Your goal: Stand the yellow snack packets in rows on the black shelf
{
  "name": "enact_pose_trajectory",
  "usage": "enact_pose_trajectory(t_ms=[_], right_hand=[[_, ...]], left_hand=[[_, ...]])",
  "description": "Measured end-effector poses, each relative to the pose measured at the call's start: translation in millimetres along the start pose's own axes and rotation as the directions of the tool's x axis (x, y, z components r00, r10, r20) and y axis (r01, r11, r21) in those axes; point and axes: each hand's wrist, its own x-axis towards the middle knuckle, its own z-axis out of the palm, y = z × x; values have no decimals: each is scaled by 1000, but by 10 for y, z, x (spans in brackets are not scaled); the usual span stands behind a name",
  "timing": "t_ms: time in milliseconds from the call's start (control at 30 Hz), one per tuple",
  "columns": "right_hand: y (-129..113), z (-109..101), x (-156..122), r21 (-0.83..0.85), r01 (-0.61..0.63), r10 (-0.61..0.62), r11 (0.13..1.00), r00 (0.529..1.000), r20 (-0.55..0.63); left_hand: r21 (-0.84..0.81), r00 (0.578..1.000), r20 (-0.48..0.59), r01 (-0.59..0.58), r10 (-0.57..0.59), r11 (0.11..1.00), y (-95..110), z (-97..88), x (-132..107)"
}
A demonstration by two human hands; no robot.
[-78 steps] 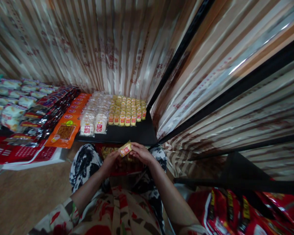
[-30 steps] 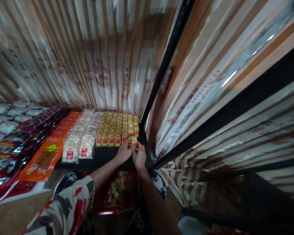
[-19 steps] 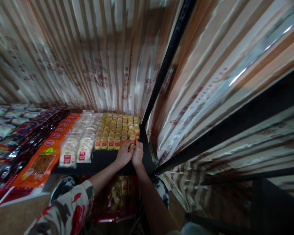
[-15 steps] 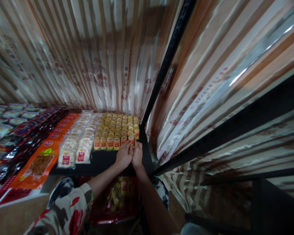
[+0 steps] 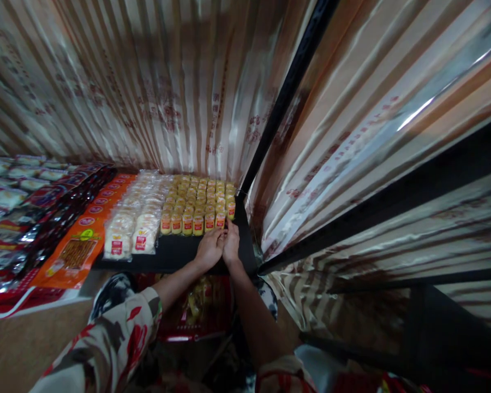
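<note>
Several small yellow packets with red labels (image 5: 198, 204) stand in tight rows on a black shelf (image 5: 175, 255). My left hand (image 5: 210, 248) and my right hand (image 5: 231, 243) lie side by side at the right end of the front row. Their fingers are stretched forward, with the fingertips against the front packets. Neither hand is wrapped round anything that I can see. Both forearms reach up from my patterned sleeves at the bottom.
White bagged snacks (image 5: 133, 229) lie left of the yellow packets, then orange packs (image 5: 82, 240) and dark packs (image 5: 45, 218). A red box holding yellow packets (image 5: 196, 305) sits under the shelf. Striped plastic sheeting (image 5: 167, 82) and a black post (image 5: 286, 93) close in behind and to the right.
Both hands carried one small yellow packet from my lap up to the right end of the front row. They have let go of it and now rest against the row.
</note>
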Motion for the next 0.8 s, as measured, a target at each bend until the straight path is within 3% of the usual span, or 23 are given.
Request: enact_pose_trajectory(t_ms=[233,367,533,600,700,800], right_hand=[[-130,-41,-384,49,-14,20,999,993,-118],[-227,-94,-860,120,2,5,993,998,-64],[-213,-48,-1434,10,83,-83,997,985,150],[-120,48,-1549,-139,66,-23,988,955,295],[60,234,-1590,-390,66,126,919,886,447],[203,398,-1532,-472,75,171,879,873,457]], left_hand=[[-50,996,-27,-82,81,995,-162,-139,-484],[-83,997,18,-80,81,993,-338,-228,-901],[-80,977,214,35,-18,996,-657,-164,-1332],[-71,951,266,183,-158,981,-806,-91,-1404],[-89,872,301,429,-387,899,-986,15,-1407],[-174,857,292,484,-425,857,-1065,84,-1335]])
